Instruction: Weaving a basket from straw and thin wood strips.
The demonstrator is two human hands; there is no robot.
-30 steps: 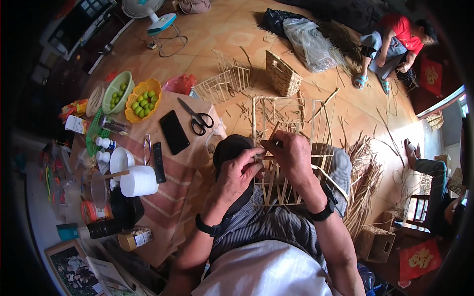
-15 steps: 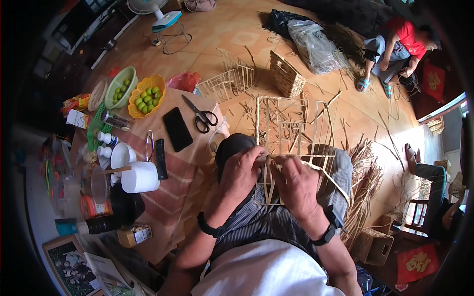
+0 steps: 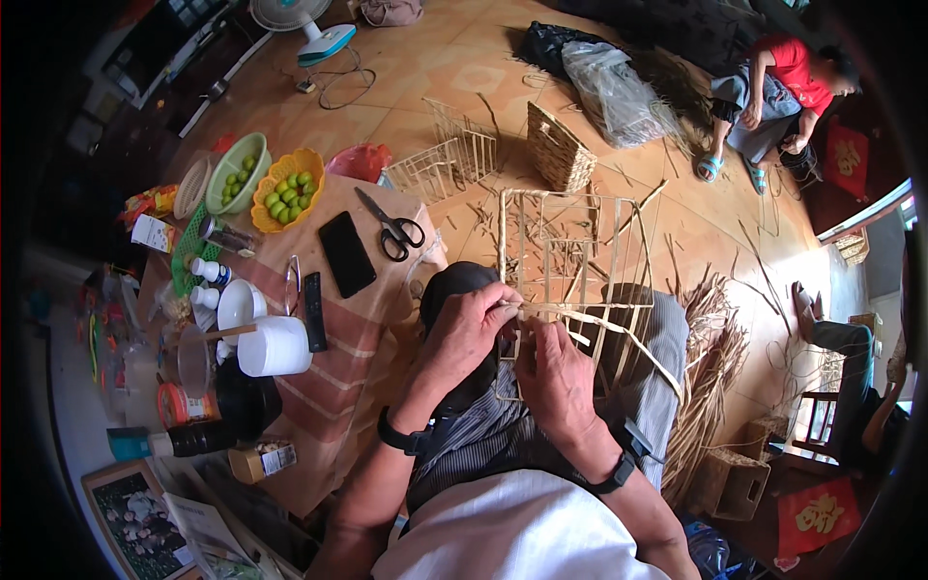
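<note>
On my lap rests an open rectangular basket frame (image 3: 577,198) of thin pale rods. My left hand (image 3: 474,324) is closed at the frame's near left corner, thumb and fingers pinched round the rod there. Just to its right, my right hand (image 3: 559,379) is closed too, fingertips pinching beside the same corner. A flat pale plant-fibre strip (image 3: 638,340) runs from that corner along the rod, then curves down to the right over my knee. What exactly the right fingertips grip is partly hidden; the strip's short end shows beside them.
A table at left holds black scissors (image 3: 394,232), a phone (image 3: 346,254), a white tub (image 3: 275,347) and a yellow fruit basket (image 3: 288,189). A woven basket (image 3: 559,148) and another frame (image 3: 447,162) stand ahead. Dried stalks (image 3: 710,377) lie right. A person in red (image 3: 793,77) sits far right.
My right hand has moved down and slightly left, off the top of the rod, uncovering the strip along it. My left hand stays at the corner, turned a little.
</note>
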